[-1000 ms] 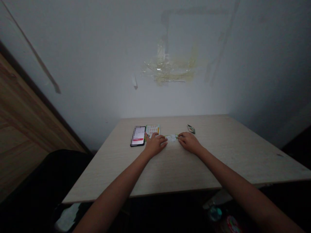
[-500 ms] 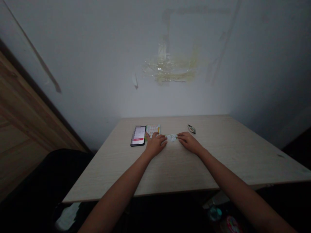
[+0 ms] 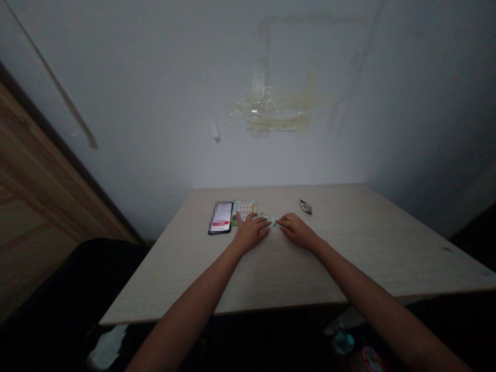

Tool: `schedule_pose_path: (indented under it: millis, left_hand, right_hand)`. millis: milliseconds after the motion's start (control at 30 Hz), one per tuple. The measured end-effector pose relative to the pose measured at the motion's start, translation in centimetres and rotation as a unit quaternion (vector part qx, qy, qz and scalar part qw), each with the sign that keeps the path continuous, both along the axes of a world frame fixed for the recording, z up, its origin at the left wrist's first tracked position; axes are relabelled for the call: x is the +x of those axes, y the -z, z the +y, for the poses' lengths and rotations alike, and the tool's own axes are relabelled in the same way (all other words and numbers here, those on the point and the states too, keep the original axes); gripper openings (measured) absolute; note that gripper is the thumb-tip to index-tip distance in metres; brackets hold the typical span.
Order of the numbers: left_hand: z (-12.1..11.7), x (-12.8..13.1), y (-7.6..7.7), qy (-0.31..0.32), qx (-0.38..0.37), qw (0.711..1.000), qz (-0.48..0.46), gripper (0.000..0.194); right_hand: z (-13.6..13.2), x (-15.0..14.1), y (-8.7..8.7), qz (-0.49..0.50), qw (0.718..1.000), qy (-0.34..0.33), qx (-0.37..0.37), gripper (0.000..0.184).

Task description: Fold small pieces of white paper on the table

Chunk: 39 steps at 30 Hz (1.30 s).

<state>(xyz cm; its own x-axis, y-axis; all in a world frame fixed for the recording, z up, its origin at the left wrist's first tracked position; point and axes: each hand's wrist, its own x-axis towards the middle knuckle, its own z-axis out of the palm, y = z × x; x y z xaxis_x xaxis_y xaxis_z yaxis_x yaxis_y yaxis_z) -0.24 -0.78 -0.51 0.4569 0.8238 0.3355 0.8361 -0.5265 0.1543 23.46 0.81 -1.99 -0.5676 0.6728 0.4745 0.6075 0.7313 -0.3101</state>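
Note:
On the table, a small green-and-white printed piece of paper (image 3: 267, 217) lies between my hands, partly hidden under the left fingers. My left hand (image 3: 250, 230) rests over it with its fingers spread, pressing it down. The fingertips of my right hand (image 3: 296, 228) are pinched together at the paper's right end. Just beyond the left hand is a printed leaflet (image 3: 245, 206) with green edges and rows of small pictures. A phone (image 3: 221, 218) with a lit screen lies left of the leaflet. Behind my right hand sits a small folded paper piece (image 3: 306, 206).
The pale wooden table (image 3: 271, 279) reaches back to a grey wall (image 3: 155, 103) bearing old clear tape (image 3: 271, 111). A dark chair-like shape (image 3: 89, 279) stands at the left. Below the front edge at right are a teal item (image 3: 344, 341) and a pink one (image 3: 372, 358).
My right hand has moved slightly left and turned inward, pinching the paper's end. Less of the paper shows, and it is now tilted. My left hand has shifted a little to the right.

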Motion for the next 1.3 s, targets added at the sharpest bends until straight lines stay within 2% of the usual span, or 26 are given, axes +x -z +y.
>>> schedule_pose_path:
  millis: [300, 567, 800, 1100, 1300]
  left_hand:
    - [0.17, 0.00, -0.18, -0.006, -0.044, 0.999, -0.007, 0.036]
    - [-0.30, 0.15, -0.55, -0.039, -0.029, 0.999, -0.006, 0.033]
    - [0.08, 0.09, -0.44, -0.033, -0.076, 0.996, -0.015, 0.035]
    - [-0.05, 0.01, -0.63, -0.031, -0.085, 0.996, 0.001, 0.039]
    - [-0.02, -0.04, -0.72, -0.073, -0.044, 0.996, -0.011, 0.038]
  right_hand:
    - [0.43, 0.27, 0.28, 0.024, 0.999, -0.017, -0.016, 0.030]
    - [0.20, 0.57, 0.09, 0.053, 0.995, -0.072, -0.050, 0.028]
    - [0.83, 0.77, 0.79, 0.040, 0.998, -0.033, -0.031, 0.045]
    - [0.43, 0.52, 0.40, 0.007, 1.000, -0.029, -0.006, 0.035]
    - [0.20, 0.32, 0.19, 0.019, 0.999, -0.037, -0.008, 0.037]
